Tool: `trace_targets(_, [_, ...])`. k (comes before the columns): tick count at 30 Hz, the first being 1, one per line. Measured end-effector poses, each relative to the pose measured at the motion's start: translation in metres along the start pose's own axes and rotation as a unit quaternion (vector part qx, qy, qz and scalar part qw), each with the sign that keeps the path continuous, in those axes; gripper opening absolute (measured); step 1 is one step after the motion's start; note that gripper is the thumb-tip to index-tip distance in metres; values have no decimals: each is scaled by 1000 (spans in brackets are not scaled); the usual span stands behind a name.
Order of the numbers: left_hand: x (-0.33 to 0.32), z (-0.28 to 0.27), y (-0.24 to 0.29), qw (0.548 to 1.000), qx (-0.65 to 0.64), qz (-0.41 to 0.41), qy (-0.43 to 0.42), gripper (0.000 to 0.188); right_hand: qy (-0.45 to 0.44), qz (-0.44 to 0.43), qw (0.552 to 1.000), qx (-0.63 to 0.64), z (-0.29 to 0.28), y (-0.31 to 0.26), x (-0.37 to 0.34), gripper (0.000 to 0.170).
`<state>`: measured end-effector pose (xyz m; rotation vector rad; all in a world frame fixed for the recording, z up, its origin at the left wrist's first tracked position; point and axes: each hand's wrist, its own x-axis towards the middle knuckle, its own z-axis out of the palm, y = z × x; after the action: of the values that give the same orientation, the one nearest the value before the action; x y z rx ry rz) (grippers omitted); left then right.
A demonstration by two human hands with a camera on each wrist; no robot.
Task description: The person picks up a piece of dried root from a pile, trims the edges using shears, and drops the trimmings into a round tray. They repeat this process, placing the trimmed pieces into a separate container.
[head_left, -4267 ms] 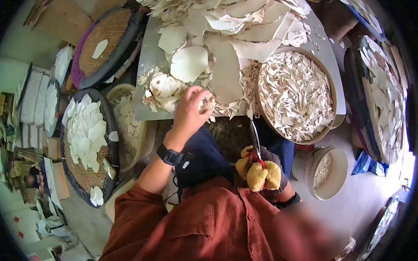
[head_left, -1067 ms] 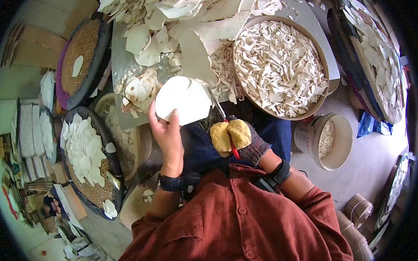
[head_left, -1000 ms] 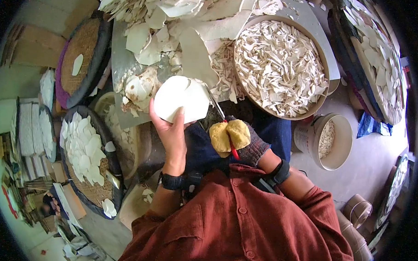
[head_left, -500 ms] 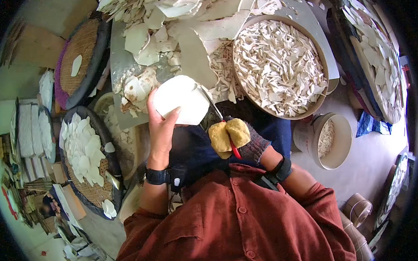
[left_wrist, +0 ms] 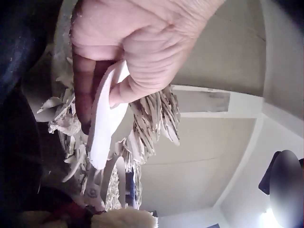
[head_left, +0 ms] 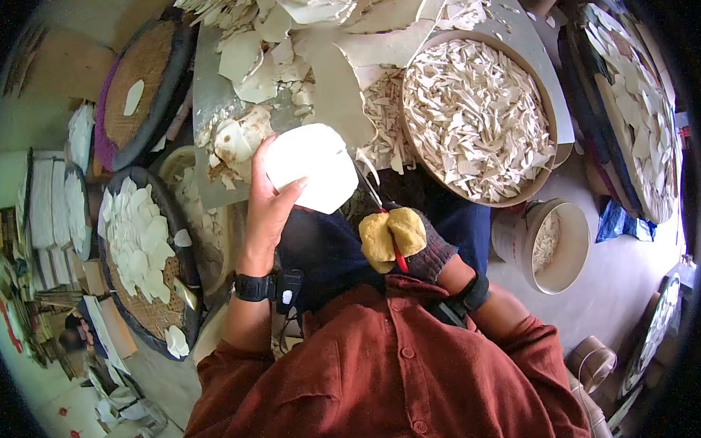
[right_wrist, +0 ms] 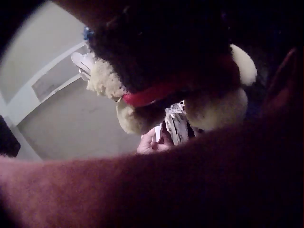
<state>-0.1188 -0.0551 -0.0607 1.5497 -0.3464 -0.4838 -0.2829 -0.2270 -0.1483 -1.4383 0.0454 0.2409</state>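
Observation:
My left hand (head_left: 267, 205) pinches a flat white piece (head_left: 312, 168) near its lower left edge, thumb on top. In the left wrist view the left hand (left_wrist: 137, 42) holds this piece (left_wrist: 100, 135) nearly edge-on, above scissor blades (left_wrist: 93, 190). My right hand (head_left: 430, 251), in a dark knit glove, grips red-handled scissors padded with yellow foam (head_left: 393, 234). Their blades reach the piece's right edge, beside a narrow curved strip (head_left: 370, 169). The right wrist view is dark; it shows the glove (right_wrist: 161, 52), red handle (right_wrist: 152, 93) and foam (right_wrist: 216, 109).
A grey table (head_left: 219, 176) bears broken white sheets and a brown-stained lump (head_left: 240, 139). On its right stands a round tray (head_left: 549, 112) of white shards, with a bucket (head_left: 587, 245) below. A round woven tray (head_left: 166, 301) of flat pieces is at left.
Since the earliest frame, my left hand has taken the white piece off the table, and the scissors have come up to it. A curved strip now shows at its right edge.

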Motion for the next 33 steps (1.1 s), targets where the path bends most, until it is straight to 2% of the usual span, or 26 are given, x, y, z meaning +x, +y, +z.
trace_targets(3, [2, -2, 1, 1000, 15, 14, 3, 69, 23, 28, 997, 68, 2, -2, 2, 22])
trace_targets(4, [1, -1, 2, 1000, 21, 16, 3, 68, 16, 24, 987, 157, 3, -1, 3, 23])
trace_targets(6, [-3, 3, 7, 999, -21, -23, -3, 69, 3, 20, 943, 333, 5, -2, 7, 25])
trace_targets(7, [-3, 4, 8, 998, -43, -42, -8, 70, -6, 39, 881, 471, 6, 7, 13, 27])
trace_targets(9, [-6, 6, 4, 997, -49, -53, -30, 71, 17, -12, 972, 235, 7, 9, 16, 31])
trace_targets(10, [-7, 7, 3, 996, -52, -60, -40, 71, 38, -32, 992, 114, 7, 8, 17, 33])
trace_targets(11, [-9, 8, 4, 992, -78, -91, -39, 72, 35, -21, 987, 157, 7, 8, 17, 33])
trace_targets(14, [-12, 12, -2, 988, -116, -99, 18, 69, 15, -32, 971, 236, 6, 11, 16, 24])
trace_targets(16, [-17, 20, -10, 979, -160, -89, 84, 66, 27, -45, 985, 165, 3, 15, 17, 23])
trace_targets(17, [-20, 24, -14, 973, -182, -86, 117, 64, 45, -46, 995, 76, 3, 16, 17, 23])
trace_targets(19, [-21, 29, -20, 971, -183, -71, 138, 61, 56, -37, 998, 19, 3, 29, 15, 24])
trace_targets(20, [-19, 30, -21, 970, -183, -62, 149, 60, 50, -29, 997, 50, 2, 46, 17, 28])
trace_targets(23, [-16, 24, -12, 969, -179, -103, 133, 59, 12, -13, 978, 207, 2, 27, 15, 34])
trace_targets(25, [-17, 18, -13, 973, -172, -118, 100, 60, 4, -40, 986, 161, -1, 4, 14, 33])
trace_targets(26, [-18, 16, -13, 974, -168, -126, 83, 60, 12, -69, 996, 52, -4, -2, 15, 32])
trace_targets(28, [-17, 13, -12, 977, -157, -119, 85, 60, 20, -91, 993, -78, -6, 1, 15, 30])
trace_targets(33, [-14, 0, -12, 981, -130, -130, 62, 60, 11, -71, 987, -142, -5, 8, 9, 25])
